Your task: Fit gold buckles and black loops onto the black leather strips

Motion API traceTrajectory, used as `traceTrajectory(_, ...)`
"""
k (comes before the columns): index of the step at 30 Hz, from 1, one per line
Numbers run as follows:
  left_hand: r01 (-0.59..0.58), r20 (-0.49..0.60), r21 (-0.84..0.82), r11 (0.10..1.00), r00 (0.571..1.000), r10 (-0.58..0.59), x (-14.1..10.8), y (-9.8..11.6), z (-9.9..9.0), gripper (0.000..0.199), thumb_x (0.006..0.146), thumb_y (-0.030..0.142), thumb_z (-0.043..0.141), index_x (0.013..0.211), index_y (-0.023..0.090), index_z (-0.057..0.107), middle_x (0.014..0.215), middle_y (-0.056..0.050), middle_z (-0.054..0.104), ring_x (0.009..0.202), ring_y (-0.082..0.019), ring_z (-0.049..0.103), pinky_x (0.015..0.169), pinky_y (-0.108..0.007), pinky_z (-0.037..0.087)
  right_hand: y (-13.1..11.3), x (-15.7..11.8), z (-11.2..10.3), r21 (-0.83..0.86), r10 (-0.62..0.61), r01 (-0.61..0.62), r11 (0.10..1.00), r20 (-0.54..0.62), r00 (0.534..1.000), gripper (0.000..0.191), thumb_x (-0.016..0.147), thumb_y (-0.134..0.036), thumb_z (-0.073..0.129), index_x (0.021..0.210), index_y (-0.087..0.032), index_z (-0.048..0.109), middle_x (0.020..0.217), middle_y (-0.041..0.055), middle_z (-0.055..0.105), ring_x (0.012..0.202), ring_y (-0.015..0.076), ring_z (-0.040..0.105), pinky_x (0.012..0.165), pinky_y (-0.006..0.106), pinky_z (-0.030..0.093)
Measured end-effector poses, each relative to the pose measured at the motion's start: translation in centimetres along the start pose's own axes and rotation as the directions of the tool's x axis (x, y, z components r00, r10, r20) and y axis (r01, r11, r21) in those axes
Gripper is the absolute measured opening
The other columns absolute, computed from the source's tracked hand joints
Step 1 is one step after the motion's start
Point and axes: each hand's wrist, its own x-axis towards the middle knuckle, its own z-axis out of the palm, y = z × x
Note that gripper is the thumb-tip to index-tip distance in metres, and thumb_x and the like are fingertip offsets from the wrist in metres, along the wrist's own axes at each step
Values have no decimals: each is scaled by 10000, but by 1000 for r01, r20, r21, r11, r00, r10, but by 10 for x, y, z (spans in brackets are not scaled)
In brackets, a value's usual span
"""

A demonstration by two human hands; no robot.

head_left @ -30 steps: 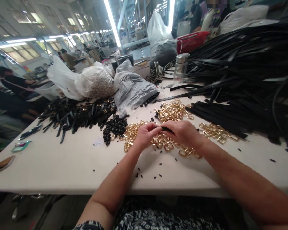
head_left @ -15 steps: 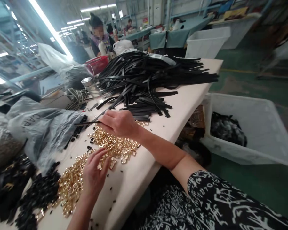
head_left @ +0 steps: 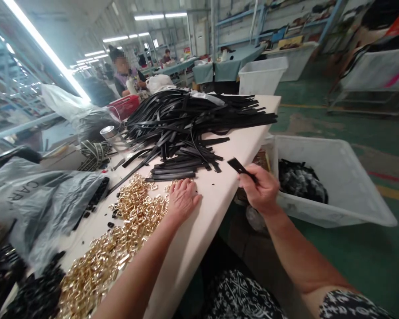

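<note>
My right hand (head_left: pixel 262 188) is closed on a short black strap (head_left: pixel 236 165), raised just past the table's right edge. The strap's flat end points up and to the left; its lower part is hidden in my fingers. My left hand (head_left: pixel 182 201) lies palm down on the table at the right side of a heap of gold-coloured metal buckles (head_left: pixel 136 208), fingers stretched forward. Just beyond its fingertips lies a row of cut black straps (head_left: pixel 173 170). Behind that row is a large tangled pile of long black straps (head_left: pixel 176 115).
Small black pieces (head_left: pixel 36 288) are heaped at the lower left, beside a grey plastic bag (head_left: pixel 49 199). A clear jar with a metal lid (head_left: pixel 108 131) and a red basket (head_left: pixel 124 106) stand farther back. Right of the table is a white bin (head_left: pixel 339 177). Another person (head_left: pixel 123 73) sits beyond.
My right hand has moved right, from above the buckles to past the table edge, with a black strap in it. My left hand has moved forward and right across the buckles. The view has shifted.
</note>
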Motion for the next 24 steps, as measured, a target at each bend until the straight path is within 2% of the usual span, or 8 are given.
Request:
traceTrajectory(5,39,8,26,999,999,-39,10,-4,3,437,866,447,524,1264,266,538,1389,-80,522,1317,-323,386,1074,-535,258,36,-53,-43,-221,177,-172,960,5,984,122,865,-307,563,880,-205,630,657,-1,679,509,140,608,565,273,496)
traceTrajectory(9,117,20,69,991,993,-118,3,-16,-5,380,893,387,458,1242,265,546,1368,-89,532,1275,-318,425,1027,-558,302,48,-85,-61,-354,180,-153,923,44,983,133,871,-323,558,874,-213,632,659,11,699,546,173,652,583,290,511)
traceTrajectory(12,179,53,111,978,981,-186,-12,-31,-16,365,895,318,425,1232,265,553,1347,-93,543,1217,-300,473,972,-517,364,52,-97,-65,-384,156,-114,916,80,985,139,870,-330,559,863,-215,638,694,27,716,585,190,677,607,297,521)
traceTrajectory(15,204,79,171,964,972,-220,-30,-49,-29,351,868,244,436,1184,252,589,1289,-93,585,1160,-287,518,975,-488,362,56,-99,-64,-380,162,-114,918,99,982,149,869,-337,556,863,-216,642,696,25,717,594,191,681,618,297,524)
traceTrajectory(19,179,74,247,952,977,-203,-57,-73,-47,302,853,217,444,1089,241,633,1238,-82,619,1156,-276,529,1014,-478,333,60,-98,-60,-384,132,-84,919,100,986,167,867,-345,552,840,-210,647,698,34,716,616,190,680,614,289,516)
traceTrajectory(24,109,107,268,957,984,-142,-90,-93,-63,263,845,222,468,1041,249,640,1281,-65,596,1178,-263,523,1015,-436,361,68,-106,-59,-393,126,-77,916,100,987,179,880,-359,552,863,-210,649,686,35,710,613,193,672,610,292,505)
